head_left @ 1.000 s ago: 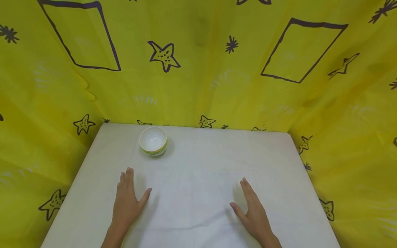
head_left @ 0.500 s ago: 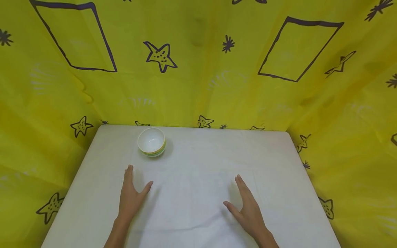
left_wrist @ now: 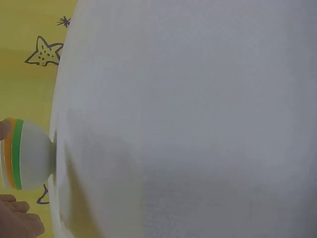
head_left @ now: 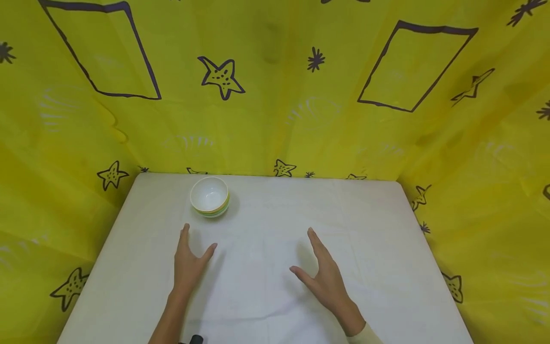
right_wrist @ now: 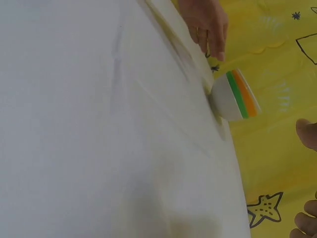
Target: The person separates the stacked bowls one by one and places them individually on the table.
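Two empty hands (head_left: 188, 265) (head_left: 328, 282), thumbs (head_left: 208, 254) wide of fingers (head_left: 183, 241); one striped bowl (head_left: 209, 197); one white table (head_left: 266, 277)

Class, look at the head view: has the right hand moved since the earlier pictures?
Yes. Judged against the table in the head view, the right hand has moved leftward, away from its right edge, and slightly forward.

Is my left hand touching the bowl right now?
Apart. In the head view, a strip of the white table shows between your left hand and the bowl; the right wrist view shows a gap there too.
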`<state>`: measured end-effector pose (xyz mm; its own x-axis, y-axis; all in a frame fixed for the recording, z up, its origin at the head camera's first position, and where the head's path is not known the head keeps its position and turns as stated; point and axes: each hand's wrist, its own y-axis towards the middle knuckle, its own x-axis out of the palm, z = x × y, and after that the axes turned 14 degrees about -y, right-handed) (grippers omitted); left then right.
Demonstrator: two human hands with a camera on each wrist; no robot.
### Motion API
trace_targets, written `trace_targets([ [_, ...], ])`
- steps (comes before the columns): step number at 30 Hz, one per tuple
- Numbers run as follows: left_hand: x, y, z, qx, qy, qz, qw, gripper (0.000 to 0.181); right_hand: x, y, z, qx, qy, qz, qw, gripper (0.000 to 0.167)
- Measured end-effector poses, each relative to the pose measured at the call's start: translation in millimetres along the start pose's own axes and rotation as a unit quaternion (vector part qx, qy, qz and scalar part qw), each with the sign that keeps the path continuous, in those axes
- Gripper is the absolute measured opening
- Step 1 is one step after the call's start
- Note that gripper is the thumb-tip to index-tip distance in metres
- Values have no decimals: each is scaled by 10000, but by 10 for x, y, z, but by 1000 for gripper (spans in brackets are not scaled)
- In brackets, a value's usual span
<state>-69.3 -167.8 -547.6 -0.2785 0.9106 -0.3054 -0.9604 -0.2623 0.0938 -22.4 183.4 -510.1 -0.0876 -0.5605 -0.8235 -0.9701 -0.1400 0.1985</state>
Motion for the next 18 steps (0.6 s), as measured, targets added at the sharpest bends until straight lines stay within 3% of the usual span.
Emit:
trace_targets([
  [4,33,41,-20,-49,-38,21,10000,98,17,110,-74,-82,175,-23,9998,101],
  [11,84,122,8,-377,-19,-237,9990,99,92,279,-134,-164,392,-129,9990,101],
  [18,111,224,23,-594,-99,-187,9980,100,191,462,-217,-250,543,-197,9980,100],
])
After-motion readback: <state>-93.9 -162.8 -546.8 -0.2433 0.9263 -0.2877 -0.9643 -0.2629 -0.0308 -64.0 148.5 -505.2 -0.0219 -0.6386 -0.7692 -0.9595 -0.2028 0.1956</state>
